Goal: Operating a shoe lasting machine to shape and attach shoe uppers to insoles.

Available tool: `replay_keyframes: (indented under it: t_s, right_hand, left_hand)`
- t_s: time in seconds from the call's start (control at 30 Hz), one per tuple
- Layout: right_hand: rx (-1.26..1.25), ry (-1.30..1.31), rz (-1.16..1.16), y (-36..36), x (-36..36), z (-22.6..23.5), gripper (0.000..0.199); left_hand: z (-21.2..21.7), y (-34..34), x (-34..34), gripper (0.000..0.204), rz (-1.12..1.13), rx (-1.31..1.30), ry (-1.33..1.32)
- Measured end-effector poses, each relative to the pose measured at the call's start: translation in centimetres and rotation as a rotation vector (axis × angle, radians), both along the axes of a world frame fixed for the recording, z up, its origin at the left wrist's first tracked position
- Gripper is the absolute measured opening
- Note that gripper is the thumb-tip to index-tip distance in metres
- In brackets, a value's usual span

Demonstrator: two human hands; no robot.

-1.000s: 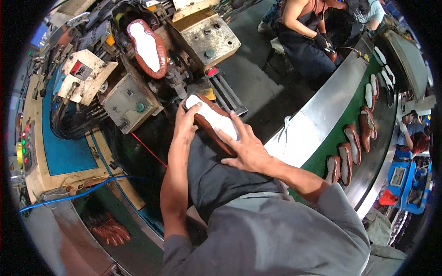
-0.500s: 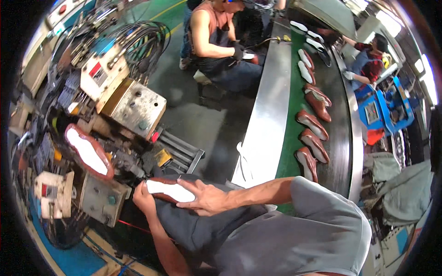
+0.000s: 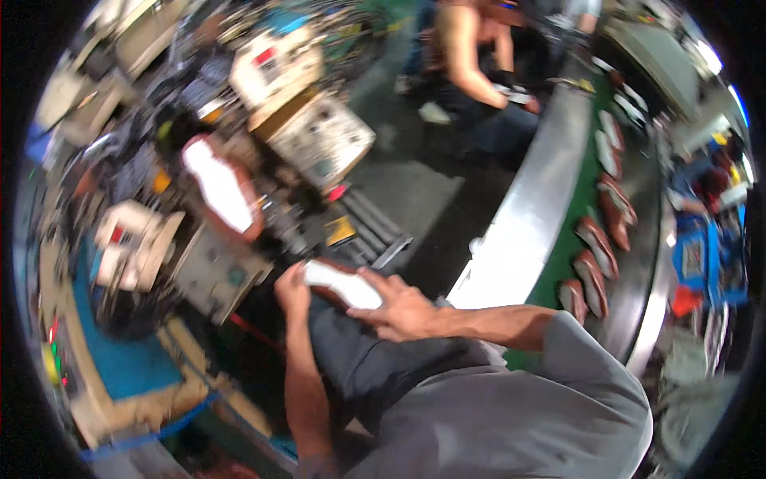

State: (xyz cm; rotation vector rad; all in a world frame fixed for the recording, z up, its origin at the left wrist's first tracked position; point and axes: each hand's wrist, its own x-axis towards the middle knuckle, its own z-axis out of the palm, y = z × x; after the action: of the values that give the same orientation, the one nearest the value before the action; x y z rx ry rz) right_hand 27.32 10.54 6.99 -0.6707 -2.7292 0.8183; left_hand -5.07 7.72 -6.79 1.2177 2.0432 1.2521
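Note:
My left hand (image 3: pixel 294 290) and my right hand (image 3: pixel 405 310) hold a brown shoe (image 3: pixel 345 284) over my lap, its white underside facing up. The left fingers are closed round one end of it. The right hand grips the other end, with fingers lying along the side and over the white surface. A second brown shoe (image 3: pixel 221 189), also white side up, sits in the machine (image 3: pixel 275 227) ahead of me on the left. Motion smears the picture, so fine detail of the held shoe is lost.
Control boxes (image 3: pixel 323 140) and cables surround the machine. To the right runs a conveyor (image 3: pixel 638 263) with several brown shoes (image 3: pixel 592 279) and a metal edge (image 3: pixel 519 231). A seated co-worker (image 3: pixel 487 88) works beyond; another person (image 3: pixel 714 180) is at the far right.
The view has turned, so machine, co-worker and conveyor appear farther right. Both hands keep their hold on the shoe, in much the same pose.

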Motion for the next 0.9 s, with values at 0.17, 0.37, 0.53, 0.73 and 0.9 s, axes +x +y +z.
replay_keyframes:
  t_s: [0.17,0.37,0.53,0.73,0.9]
  right_hand:
    - [-0.137,-0.048,-0.048,0.8,0.4,1.4,0.067]
    - [0.022,0.054,-0.24,2.5,0.4,6.3,0.071]
    - [0.129,0.116,-0.29,7.5,-4.4,11.8,0.074]
    - [0.262,0.286,-0.169,12.5,-16.3,14.9,0.071]
    - [0.221,0.305,-0.174,14.7,-24.9,13.4,0.071]
  left_hand:
    - [3.6,1.3,0.7,0.034,-0.156,-0.138,-0.004]
    - [11.8,4.9,-10.6,0.055,0.372,0.467,-0.333]
    - [21.2,13.0,-11.8,0.06,0.025,0.382,-1.009]
    - [24.3,5.8,-9.7,0.066,-0.131,0.454,-0.834]
    - [20.3,-5.9,-6.5,0.091,0.039,0.584,-1.004]
